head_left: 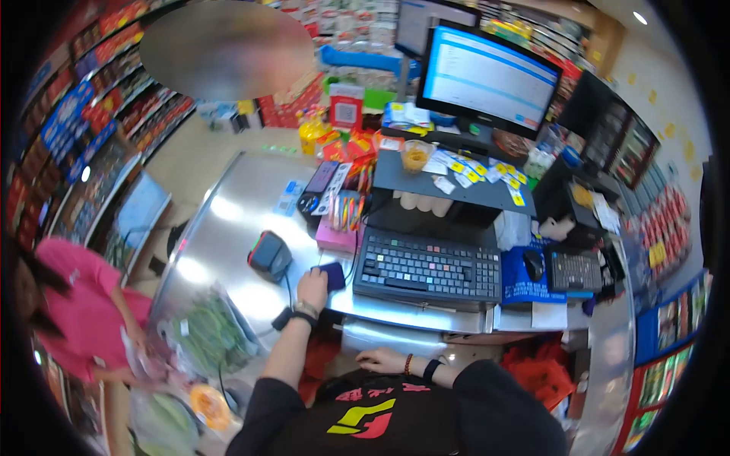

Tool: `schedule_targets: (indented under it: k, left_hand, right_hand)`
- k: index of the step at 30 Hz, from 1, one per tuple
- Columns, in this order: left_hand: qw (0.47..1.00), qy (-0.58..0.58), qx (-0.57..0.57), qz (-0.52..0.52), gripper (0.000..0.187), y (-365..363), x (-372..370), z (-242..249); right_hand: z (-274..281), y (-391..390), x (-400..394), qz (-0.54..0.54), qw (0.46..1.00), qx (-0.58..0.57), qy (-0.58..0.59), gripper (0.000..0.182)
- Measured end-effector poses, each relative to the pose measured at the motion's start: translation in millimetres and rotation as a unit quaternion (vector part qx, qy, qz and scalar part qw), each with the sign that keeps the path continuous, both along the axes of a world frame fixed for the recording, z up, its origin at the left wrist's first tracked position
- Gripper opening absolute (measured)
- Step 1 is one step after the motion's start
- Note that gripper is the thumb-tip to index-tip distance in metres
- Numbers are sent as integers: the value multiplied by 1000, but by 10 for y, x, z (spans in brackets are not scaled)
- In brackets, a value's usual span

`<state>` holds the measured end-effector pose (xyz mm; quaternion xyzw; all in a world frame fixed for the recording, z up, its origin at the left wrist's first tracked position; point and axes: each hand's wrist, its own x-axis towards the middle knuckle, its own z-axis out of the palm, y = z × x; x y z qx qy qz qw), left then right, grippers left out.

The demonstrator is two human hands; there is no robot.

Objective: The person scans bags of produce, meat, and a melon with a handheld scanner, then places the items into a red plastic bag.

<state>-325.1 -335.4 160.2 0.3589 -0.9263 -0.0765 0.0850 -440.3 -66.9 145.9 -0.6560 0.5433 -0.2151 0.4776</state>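
Observation:
My left hand [311, 289] is at the front edge of the metal counter [220, 251], its fingers closed on a small dark purple flat thing [333, 276] that looks like a folded cloth. Just beyond it stands a black and red scanner-like device [270, 254] with a cable. To the right of this hand lies a black keyboard [428, 266] with some coloured keys. My right hand [380, 360] is in front of my body, below the counter edge, with fingers loosely stretched and nothing visible in them.
A person in a pink shirt [84, 304] stands at the left by bagged green vegetables [209, 334]. A monitor [490, 76] stands behind a black shelf [456, 181] with price tags. A mouse [534, 264] and a small keypad [574, 270] lie right. Red bags [538, 376] hang below.

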Motion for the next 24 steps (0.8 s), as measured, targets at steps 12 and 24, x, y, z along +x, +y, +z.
schedule_targets:
  k: [12,24]
  left_hand:
    - [855,409,183,262,28,1062,173,-181]
    - [451,567,370,581,33,2613,1518,-1839]
  right_hand:
    - [-102,110,-601,86,994,-59,20,27]
    - [-108,-165,-453,189,982,-12,10,28]
